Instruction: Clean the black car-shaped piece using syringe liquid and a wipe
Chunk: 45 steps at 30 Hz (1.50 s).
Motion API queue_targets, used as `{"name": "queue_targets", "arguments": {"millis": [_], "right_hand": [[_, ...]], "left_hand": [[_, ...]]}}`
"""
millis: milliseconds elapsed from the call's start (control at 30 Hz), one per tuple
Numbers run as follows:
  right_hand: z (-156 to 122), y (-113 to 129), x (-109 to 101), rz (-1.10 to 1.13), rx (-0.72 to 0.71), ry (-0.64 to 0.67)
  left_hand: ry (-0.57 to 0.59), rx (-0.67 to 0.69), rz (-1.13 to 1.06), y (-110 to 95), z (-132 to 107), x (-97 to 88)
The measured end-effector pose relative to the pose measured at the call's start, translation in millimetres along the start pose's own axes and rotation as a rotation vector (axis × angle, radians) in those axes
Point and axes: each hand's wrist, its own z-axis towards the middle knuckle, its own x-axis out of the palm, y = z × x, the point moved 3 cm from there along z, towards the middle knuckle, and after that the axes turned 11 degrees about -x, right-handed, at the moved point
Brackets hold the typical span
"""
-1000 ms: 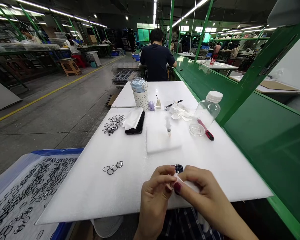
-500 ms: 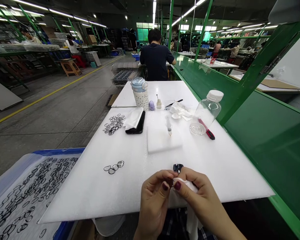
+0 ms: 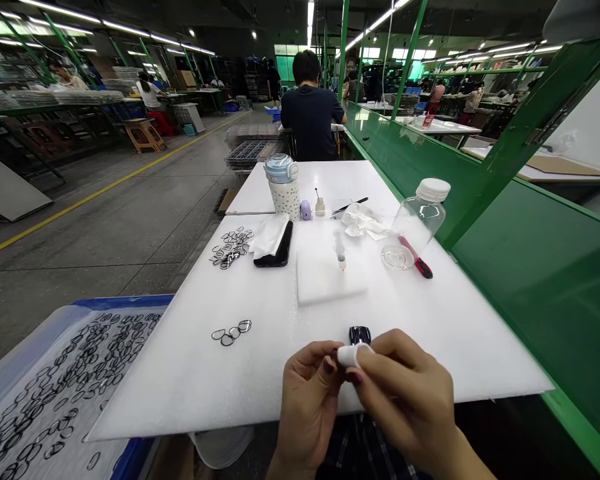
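Two hands [image 3: 405, 393], one white cloth [image 3: 350, 356]

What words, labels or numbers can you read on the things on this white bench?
No word, label, brand or number can be read here.
The clear plastic bottle shows no print.
The dotted tumbler shows only dots.
The white wipe between the left hand and right hand shows no print.
The small red-and-white item on the far bench is too small to read.
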Motion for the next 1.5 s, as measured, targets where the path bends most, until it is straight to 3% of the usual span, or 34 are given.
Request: {"name": "queue_targets", "arguments": {"millis": [133, 233, 333, 433, 600, 767, 933, 1033, 1100, 1167, 1367, 1433, 1500], "right_hand": [[0, 3, -2, -0.180, -0.154, 0.089], [1, 3, -8, -0.209, -0.187, 0.122], [2, 2, -12, -0.180, -0.142, 0.154], [3, 1, -16, -0.011, -0.044, 0.158], [3, -7, -28, 0.057, 0.138, -0.020], [3, -4, -17, 0.079, 0.088, 0.012], [3, 7, -3, -0.047, -0.023, 0.107], [1, 6, -12, 0.088, 0.060, 0.139], [-3, -2, -25, 0.207, 0.179, 0.075], [-12, -15, -41, 0.264, 0.293, -0.080], [-47, -61, -81, 0.386, 0.669, -0.751], [-50, -64, -85, 0.488, 0.690, -0.826], [-48, -60, -81, 0.606, 0.671, -0.767]], "left_hand": [[-0.049, 0.026, 0.018, 1, 0, -0.8], [-0.063, 0.042, 0.021, 2, 1, -1.2], [-0.073, 0.050, 0.026, 1, 1, -1.3], [-0.054, 0.048, 0.032, 2, 0, -1.6], [-0.048, 0.041, 0.048, 3, 0, -3.9], [-0.052, 0.047, 0.029, 2, 1, -2.1], [-0.059, 0.048, 0.050, 1, 0, -0.3], [-0.066, 0.060, 0.057, 1, -1, -2.3], [-0.055, 0.066, 0.059, 2, -1, -3.4], [-0.046, 0.063, 0.064, 3, -1, -3.7], [-0.061, 0.063, 0.195, -6, -5, -4.2], [-0.102, 0.117, 0.428, -14, -8, -5.7], [-0.164, 0.277, 0.774, -24, -11, -5.1]]}}
